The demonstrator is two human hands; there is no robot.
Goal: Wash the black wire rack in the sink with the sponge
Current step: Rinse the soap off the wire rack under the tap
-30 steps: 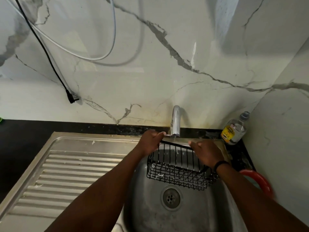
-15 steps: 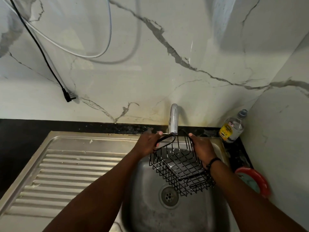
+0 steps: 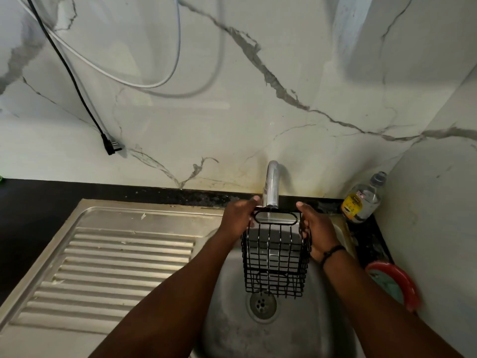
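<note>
The black wire rack [image 3: 275,257] hangs upright over the steel sink bowl [image 3: 232,329], its narrow end with an oval handle loop right under the tap spout [image 3: 271,187]. A thin stream of water falls from the tap through the rack. My left hand [image 3: 238,215] grips the rack's upper left edge. On the upper right edge sits my right hand [image 3: 318,232], fingers curled around the wires. No sponge is visible.
The ribbed steel drainboard [image 3: 116,267] lies to the left of the bowl, the drain [image 3: 262,304] below the rack. A clear bottle with a yellow label [image 3: 361,200] stands in the back right corner. A red-rimmed object [image 3: 397,285] rests at the right. A black cable plug [image 3: 111,147] dangles on the wall.
Both hands have turned the rack from lying wide and tilted to hanging upright, narrow end up under the tap. Water now runs through it.
</note>
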